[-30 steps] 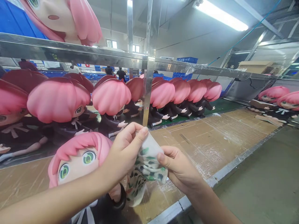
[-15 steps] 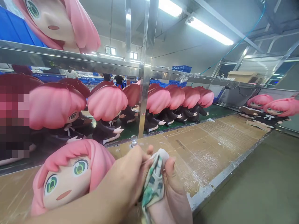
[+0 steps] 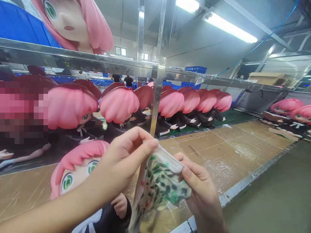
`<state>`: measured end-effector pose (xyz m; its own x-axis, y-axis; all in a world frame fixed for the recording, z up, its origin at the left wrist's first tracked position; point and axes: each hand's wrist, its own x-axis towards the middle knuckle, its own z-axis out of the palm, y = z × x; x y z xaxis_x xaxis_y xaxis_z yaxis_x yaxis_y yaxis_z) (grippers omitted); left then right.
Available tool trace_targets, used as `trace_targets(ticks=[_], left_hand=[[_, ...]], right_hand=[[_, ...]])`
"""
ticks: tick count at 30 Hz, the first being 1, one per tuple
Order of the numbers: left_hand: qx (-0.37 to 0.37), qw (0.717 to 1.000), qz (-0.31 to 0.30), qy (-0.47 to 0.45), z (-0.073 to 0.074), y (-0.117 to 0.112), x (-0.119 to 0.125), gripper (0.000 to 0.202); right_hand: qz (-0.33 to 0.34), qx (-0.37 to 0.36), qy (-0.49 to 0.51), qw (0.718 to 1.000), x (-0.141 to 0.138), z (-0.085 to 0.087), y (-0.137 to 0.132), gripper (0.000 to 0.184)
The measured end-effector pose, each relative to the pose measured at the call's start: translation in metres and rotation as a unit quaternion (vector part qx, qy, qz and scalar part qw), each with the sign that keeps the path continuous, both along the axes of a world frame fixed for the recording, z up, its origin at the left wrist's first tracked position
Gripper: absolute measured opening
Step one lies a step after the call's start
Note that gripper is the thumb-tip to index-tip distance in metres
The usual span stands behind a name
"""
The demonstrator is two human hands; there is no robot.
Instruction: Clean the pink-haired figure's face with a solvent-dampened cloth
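Note:
Between my hands hangs a thin white cloth (image 3: 161, 183) printed with green and dark patches, its plain white edge spread taut. My left hand (image 3: 130, 153) pinches one end of that edge between thumb and fingers. The other end is gripped by my right hand (image 3: 199, 181), lower and to the right. Behind my left forearm is a large figure (image 3: 73, 173) with pink hair, green eyes and dark clothes, partly hidden by the arm. The lower end of the cloth is blurred.
A cardboard-covered bench (image 3: 206, 152) runs to the right. Behind it stand several similar pink-haired figures (image 3: 119, 105) in a row. A metal post (image 3: 157, 87) and rail cross in front of them. Another figure (image 3: 73, 26) is above the rail; two more figures (image 3: 286, 106) are at the far right.
The bunched cloth is now unfolded and stretched between my hands. My left hand has risen and moved apart from the right one. The view has shifted slightly left.

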<state>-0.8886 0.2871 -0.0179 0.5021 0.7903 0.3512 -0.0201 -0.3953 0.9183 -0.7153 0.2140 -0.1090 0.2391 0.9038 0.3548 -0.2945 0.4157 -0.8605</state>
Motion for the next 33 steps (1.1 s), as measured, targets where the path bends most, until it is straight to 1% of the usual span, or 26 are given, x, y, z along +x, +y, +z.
trace_targets(ticks=[2, 3, 5, 7, 10, 12, 14, 16, 18, 21, 24, 26, 27, 30, 32, 33], left_hand=[[-0.039, 0.998, -0.037, 0.008, -0.001, 0.000, 0.003, 0.023], [-0.050, 0.997, -0.054, 0.017, -0.003, -0.001, 0.005, 0.023], [-0.057, 0.995, -0.072, 0.033, -0.007, -0.002, 0.009, 0.024], [-0.047, 0.995, -0.074, 0.039, -0.010, -0.002, 0.012, 0.025], [-0.017, 0.996, -0.066, 0.050, -0.013, 0.001, 0.012, 0.025], [0.016, 0.996, -0.051, 0.067, -0.014, 0.003, 0.010, 0.022], [0.057, 0.994, -0.031, 0.083, -0.014, 0.005, 0.007, 0.021], [0.073, 0.993, -0.020, 0.096, -0.015, 0.006, 0.004, 0.022], [0.066, 0.992, -0.014, 0.103, -0.017, 0.004, 0.002, 0.025], [0.045, 0.993, -0.009, 0.106, -0.020, 0.002, 0.001, 0.029], [0.002, 0.995, -0.006, 0.096, -0.024, 0.000, 0.003, 0.037], [-0.013, 0.996, 0.006, 0.085, -0.027, -0.001, 0.006, 0.039], [-0.005, 0.996, 0.020, 0.084, -0.029, -0.002, 0.008, 0.038], [0.066, 0.992, 0.063, 0.083, -0.038, -0.007, 0.013, 0.031], [0.116, 0.988, 0.069, 0.082, -0.046, -0.012, 0.015, 0.024], [0.134, 0.986, 0.060, 0.078, -0.050, -0.014, 0.016, 0.021]], right_hand=[[0.033, -0.003, -0.056, 0.998, 0.005, 0.001, 0.002, 0.023], [0.046, -0.002, -0.065, 0.997, 0.004, 0.003, 0.003, 0.024], [0.077, -0.003, -0.067, 0.995, -0.002, 0.009, 0.005, 0.034], [0.097, -0.021, -0.076, 0.992, -0.010, 0.017, 0.008, 0.040], [0.098, -0.062, -0.103, 0.988, -0.015, 0.025, 0.011, 0.033], [0.126, -0.076, -0.094, 0.985, -0.014, 0.026, 0.013, 0.032], [0.161, -0.077, -0.049, 0.983, -0.011, 0.024, 0.013, 0.029], [0.183, -0.083, 0.012, 0.980, -0.010, 0.020, 0.013, 0.025], [0.201, -0.096, 0.072, 0.972, -0.013, 0.016, 0.012, 0.024], [0.240, -0.117, 0.162, 0.950, -0.021, 0.010, 0.009, 0.025], [0.268, -0.134, 0.228, 0.926, -0.033, 0.007, 0.005, 0.035], [0.264, -0.138, 0.244, 0.923, -0.043, 0.007, 0.003, 0.044], [0.246, -0.137, 0.254, 0.926, -0.048, 0.006, 0.002, 0.047], [0.158, -0.125, 0.289, 0.936, -0.065, 0.004, 0.000, 0.052], [0.104, -0.122, 0.308, 0.938, -0.075, 0.003, 0.001, 0.055], [0.075, -0.121, 0.317, 0.938, -0.080, 0.003, 0.002, 0.056]])
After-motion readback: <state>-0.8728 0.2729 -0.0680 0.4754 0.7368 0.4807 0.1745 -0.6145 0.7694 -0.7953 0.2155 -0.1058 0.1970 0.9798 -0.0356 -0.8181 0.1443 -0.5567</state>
